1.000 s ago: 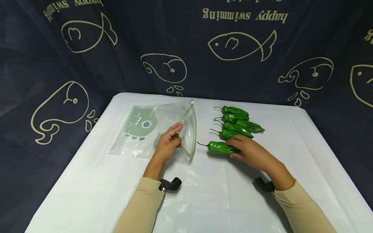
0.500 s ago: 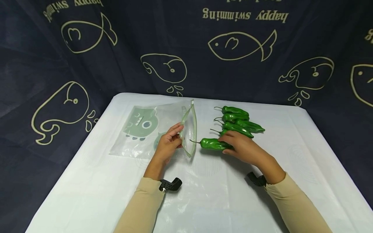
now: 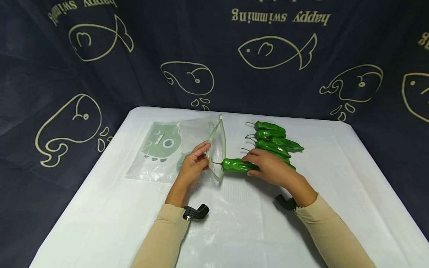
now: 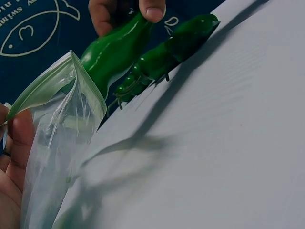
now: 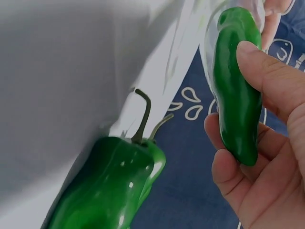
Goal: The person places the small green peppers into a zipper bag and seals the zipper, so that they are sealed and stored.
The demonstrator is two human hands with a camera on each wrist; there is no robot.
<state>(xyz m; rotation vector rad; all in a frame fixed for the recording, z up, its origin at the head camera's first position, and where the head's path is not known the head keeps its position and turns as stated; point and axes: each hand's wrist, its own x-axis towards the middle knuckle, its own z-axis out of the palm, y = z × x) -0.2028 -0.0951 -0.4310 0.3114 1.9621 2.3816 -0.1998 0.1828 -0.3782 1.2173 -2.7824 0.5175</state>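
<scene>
My left hand (image 3: 192, 165) pinches the near rim of a clear zip bag (image 3: 197, 128) with a green zip edge and a green cartoon print; its mouth gapes to the right. In my right hand (image 3: 271, 167) is a green pepper (image 3: 234, 165), gripped near its tip between thumb and fingers. The pepper's stem end overlaps the bag's mouth in the head view. In the right wrist view, the thumb lies along the held pepper (image 5: 236, 90). From the left wrist, the pepper (image 4: 116, 52) shows right behind the green zip edge (image 4: 88, 83).
Several more green peppers (image 3: 269, 134) lie in a row behind my right hand, stems to the left. A white cloth (image 3: 234, 230) covers the table. At the back hangs a dark blue curtain (image 3: 214, 41) with fish and whale outlines.
My right hand has lifted the pepper from in front of the row and carried it left, so its stem now reaches the bag's mouth. The left hand and bag have stayed in place.
</scene>
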